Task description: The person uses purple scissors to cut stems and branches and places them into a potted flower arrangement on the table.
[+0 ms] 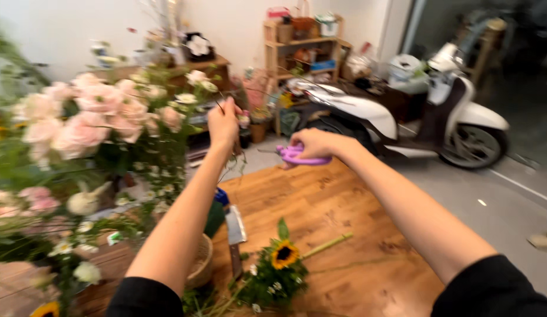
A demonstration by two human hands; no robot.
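— What do we have in each hand?

— Our left hand [223, 122] is raised beyond the far edge of the tabletop [338, 205], fingers pressed together and pinching a thin stem [219, 105] that pokes up just above the fist. Our right hand [311, 144] is wrapped around the purple scissors [294, 155], with the blades aimed toward the left hand; they are too blurred for us to say whether they stand apart or together.

— And how far along are we, judging by what lies around?

— We judge the work well under way. To our left, the pink roses [85, 126] already stand massed with white buds and greenery, off the left edge of the tabletop. A sunflower [284, 254] lies flat near the near edge, its green stalk running out to the right, with small white flowers bunched around it, not yet taken up. A knife [235, 232] lies just left of it, blade pointing away from us, and a round basket [202, 264] sits at the near left corner, partly hidden by our left arm.

— So what is left?

— The stem in our left hand looks uncut, since the scissors are near it but apart. The sunflower and its sprigs wait on the wood.

— Anything behind?

— A white scooter [403, 111] is parked on the floor, with a wooden shelf [303, 47] against the wall.
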